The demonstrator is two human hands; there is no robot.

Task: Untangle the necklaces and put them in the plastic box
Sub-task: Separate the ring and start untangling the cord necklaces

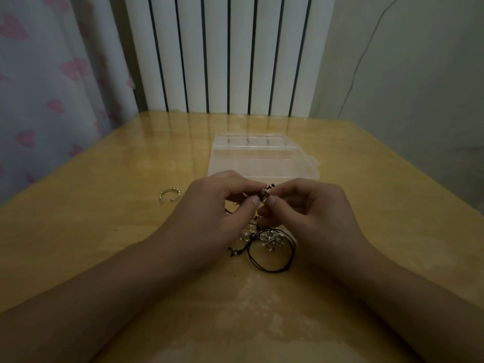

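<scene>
A knot of necklaces being picked apart between 2 hands

A small metal piece of the necklaces point(264, 239) is pinched by the left hand point(222, 205) and right hand point(306, 208), raised off the table point(104, 231) so the black cords and flower pendant point(271, 239) hang slack near; the plastic box point(262, 158) is kept just beyond, probably for an easy drop-in; an open bangle point(169, 194) lies left

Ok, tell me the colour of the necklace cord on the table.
Black cord, seen in the head view.
</scene>
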